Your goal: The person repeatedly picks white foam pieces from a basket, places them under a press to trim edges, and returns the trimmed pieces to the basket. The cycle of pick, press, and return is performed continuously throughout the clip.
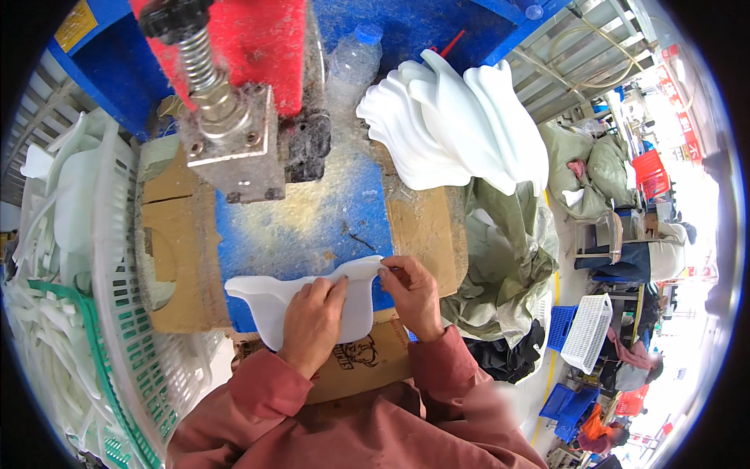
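Head view shows the left hand (pixel 312 324) lying flat on a white foam piece (pixel 269 301), pinning it to the blue counter (pixel 312 223), while the right hand (pixel 412 293) pinches its right edge, seemingly to square it near the red press (pixel 250 47). Curved, thin and smooth, it matches the stack of white pieces (pixel 461 125) far right.
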The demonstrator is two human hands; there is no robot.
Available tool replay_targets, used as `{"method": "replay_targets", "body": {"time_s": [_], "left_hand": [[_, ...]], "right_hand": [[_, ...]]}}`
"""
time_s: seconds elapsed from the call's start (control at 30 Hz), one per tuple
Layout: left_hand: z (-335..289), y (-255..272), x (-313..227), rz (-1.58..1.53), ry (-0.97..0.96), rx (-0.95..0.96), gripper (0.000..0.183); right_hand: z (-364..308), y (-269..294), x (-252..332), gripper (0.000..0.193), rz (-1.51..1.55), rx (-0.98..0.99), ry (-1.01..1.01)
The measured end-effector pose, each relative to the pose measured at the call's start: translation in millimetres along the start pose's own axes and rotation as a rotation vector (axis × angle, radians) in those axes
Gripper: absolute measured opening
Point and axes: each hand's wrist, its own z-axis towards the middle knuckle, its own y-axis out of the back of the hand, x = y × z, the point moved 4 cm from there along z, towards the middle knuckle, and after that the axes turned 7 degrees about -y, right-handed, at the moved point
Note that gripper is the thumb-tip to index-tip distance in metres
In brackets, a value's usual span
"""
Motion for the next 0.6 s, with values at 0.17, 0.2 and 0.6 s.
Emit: {"method": "replay_targets", "body": {"time_s": [0.17,0.2,0.6], "left_hand": [[0.0,0.3,-0.6,-0.020,0.014,0.004,0.034],[-0.2,0.5,-0.7,-0.022,0.016,0.004,0.034],[1.0,0.9,-0.9,-0.007,0.025,0.019,0.035]], "right_hand": [[3.3,0.2,10.8,0.012,-0.119,-0.059,0.197],[4.2,0.1,13.0,0.011,-0.131,-0.068,0.217],[11.3,-4.7,16.5,0.012,-0.236,-0.144,0.277]]}}
